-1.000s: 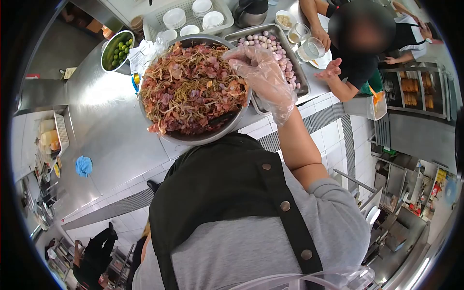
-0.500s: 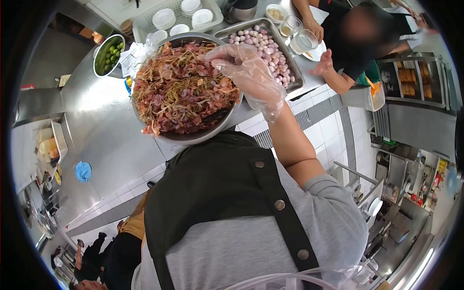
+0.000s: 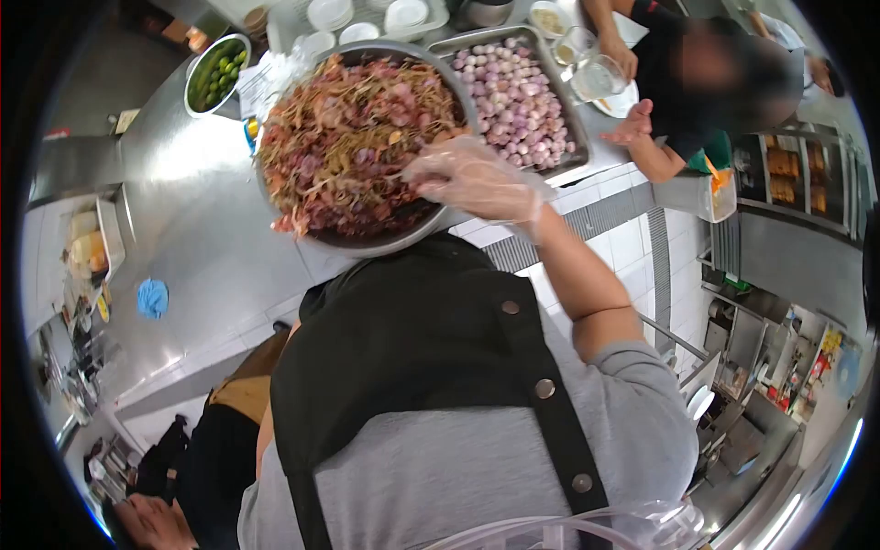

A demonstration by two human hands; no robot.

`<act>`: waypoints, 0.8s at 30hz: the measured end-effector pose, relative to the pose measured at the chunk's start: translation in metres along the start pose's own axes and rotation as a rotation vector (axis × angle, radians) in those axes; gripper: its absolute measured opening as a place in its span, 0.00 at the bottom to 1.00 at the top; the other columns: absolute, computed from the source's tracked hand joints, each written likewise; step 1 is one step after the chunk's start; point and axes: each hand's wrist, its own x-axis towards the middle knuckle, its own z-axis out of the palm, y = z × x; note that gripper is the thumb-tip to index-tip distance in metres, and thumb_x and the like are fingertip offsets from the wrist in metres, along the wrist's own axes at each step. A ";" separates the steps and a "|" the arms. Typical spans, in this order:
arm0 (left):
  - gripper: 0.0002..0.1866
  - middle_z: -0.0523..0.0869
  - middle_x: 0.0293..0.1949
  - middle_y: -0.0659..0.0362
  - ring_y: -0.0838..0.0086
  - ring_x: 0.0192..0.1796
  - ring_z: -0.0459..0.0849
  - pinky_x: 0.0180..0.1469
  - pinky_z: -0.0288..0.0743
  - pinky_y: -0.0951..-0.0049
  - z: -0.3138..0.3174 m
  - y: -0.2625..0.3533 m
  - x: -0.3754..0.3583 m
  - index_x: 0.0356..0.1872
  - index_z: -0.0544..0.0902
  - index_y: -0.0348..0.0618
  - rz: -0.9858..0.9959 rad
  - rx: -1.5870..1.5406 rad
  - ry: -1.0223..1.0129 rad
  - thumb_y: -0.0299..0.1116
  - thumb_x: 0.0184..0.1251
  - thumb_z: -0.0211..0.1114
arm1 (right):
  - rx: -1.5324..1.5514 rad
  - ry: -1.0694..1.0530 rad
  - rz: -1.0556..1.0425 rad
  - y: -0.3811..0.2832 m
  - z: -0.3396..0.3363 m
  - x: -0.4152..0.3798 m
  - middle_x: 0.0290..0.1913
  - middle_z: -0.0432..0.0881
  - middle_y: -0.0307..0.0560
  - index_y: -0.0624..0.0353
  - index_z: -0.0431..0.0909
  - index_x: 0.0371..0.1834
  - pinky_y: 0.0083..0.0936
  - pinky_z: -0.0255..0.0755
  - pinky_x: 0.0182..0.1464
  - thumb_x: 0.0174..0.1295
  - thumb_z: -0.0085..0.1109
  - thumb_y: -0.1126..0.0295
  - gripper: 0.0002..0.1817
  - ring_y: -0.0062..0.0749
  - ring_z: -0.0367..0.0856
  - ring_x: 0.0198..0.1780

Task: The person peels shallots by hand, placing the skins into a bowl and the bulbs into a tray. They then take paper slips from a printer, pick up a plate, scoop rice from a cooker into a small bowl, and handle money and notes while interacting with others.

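A large metal bowl is heaped with reddish-brown shallot skins and dry, stringy roots. My right hand, in a clear plastic glove, is at the bowl's right side with its curled fingertips against the skins. The fingers are drawn together; what they hold, if anything, is hidden. Behind that hand, a metal tray holds many peeled shallots. My left hand is out of sight.
A bowl of green limes and a crumpled blue cloth are on the steel counter. Small white dishes stand at the back. A co-worker's open hand is beside glasses at the right.
My right hand has come down from above the bowl's upper right to its lower right side. The shallot tray shows more fully. The whole view has shifted slightly.
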 end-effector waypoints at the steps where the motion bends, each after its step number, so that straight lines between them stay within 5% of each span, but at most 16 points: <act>1: 0.13 0.92 0.38 0.54 0.73 0.38 0.87 0.44 0.81 0.73 -0.009 0.004 -0.009 0.43 0.89 0.34 0.024 0.014 -0.022 0.20 0.59 0.61 | -0.062 -0.093 0.013 0.002 0.000 -0.003 0.54 0.85 0.50 0.54 0.85 0.52 0.40 0.70 0.63 0.67 0.59 0.65 0.14 0.46 0.80 0.57; 6: 0.13 0.92 0.39 0.53 0.73 0.40 0.88 0.46 0.81 0.73 -0.067 0.019 -0.048 0.42 0.89 0.32 0.168 -0.234 -0.082 0.18 0.58 0.61 | -0.230 0.123 0.092 0.003 -0.002 -0.016 0.52 0.86 0.47 0.51 0.87 0.48 0.40 0.70 0.63 0.64 0.61 0.68 0.12 0.46 0.79 0.57; 11: 0.11 0.91 0.38 0.55 0.77 0.42 0.88 0.48 0.82 0.75 -0.144 0.086 -0.062 0.49 0.87 0.30 0.297 -0.270 0.190 0.21 0.68 0.64 | -0.080 -0.232 -0.154 0.005 0.045 0.002 0.47 0.88 0.48 0.57 0.86 0.50 0.39 0.73 0.60 0.62 0.60 0.73 0.13 0.46 0.81 0.54; 13: 0.10 0.90 0.39 0.56 0.77 0.43 0.87 0.48 0.81 0.75 -0.160 0.114 -0.059 0.49 0.86 0.29 0.479 -0.422 0.351 0.22 0.70 0.63 | -0.051 -0.094 -0.186 0.006 0.082 0.008 0.43 0.84 0.55 0.60 0.85 0.44 0.41 0.73 0.58 0.63 0.55 0.75 0.11 0.51 0.81 0.51; 15: 0.10 0.89 0.38 0.56 0.77 0.41 0.87 0.47 0.81 0.75 -0.171 0.122 -0.049 0.47 0.86 0.29 0.469 -0.386 0.404 0.23 0.70 0.64 | -0.202 -0.193 -0.108 0.000 0.089 0.023 0.42 0.84 0.57 0.60 0.84 0.43 0.42 0.73 0.56 0.63 0.53 0.74 0.10 0.53 0.81 0.50; 17: 0.09 0.89 0.36 0.56 0.77 0.40 0.87 0.46 0.81 0.74 -0.170 0.121 -0.049 0.45 0.86 0.29 0.458 -0.351 0.455 0.25 0.70 0.65 | -0.357 -0.290 -0.031 -0.007 0.087 0.033 0.42 0.84 0.59 0.61 0.83 0.41 0.44 0.73 0.54 0.63 0.52 0.73 0.10 0.54 0.82 0.49; 19: 0.10 0.89 0.35 0.55 0.77 0.38 0.87 0.44 0.81 0.73 -0.158 0.112 -0.047 0.46 0.85 0.29 0.381 -0.144 0.266 0.27 0.72 0.65 | -0.239 -0.383 0.216 -0.018 0.079 0.039 0.41 0.83 0.60 0.61 0.81 0.36 0.46 0.73 0.52 0.62 0.52 0.69 0.09 0.56 0.82 0.47; 20: 0.10 0.90 0.34 0.55 0.76 0.37 0.87 0.43 0.81 0.73 -0.150 0.106 -0.043 0.46 0.86 0.30 0.328 -0.155 0.200 0.28 0.72 0.65 | -0.385 -0.361 -0.036 0.000 0.083 0.033 0.42 0.83 0.59 0.61 0.80 0.39 0.46 0.73 0.52 0.63 0.50 0.68 0.11 0.55 0.82 0.48; 24: 0.10 0.90 0.34 0.55 0.76 0.37 0.88 0.46 0.81 0.74 -0.117 0.092 -0.021 0.46 0.86 0.30 0.457 -0.424 0.235 0.29 0.73 0.65 | -0.384 -0.445 -0.005 0.016 0.090 0.027 0.46 0.83 0.56 0.56 0.80 0.51 0.44 0.74 0.55 0.66 0.50 0.67 0.14 0.52 0.81 0.53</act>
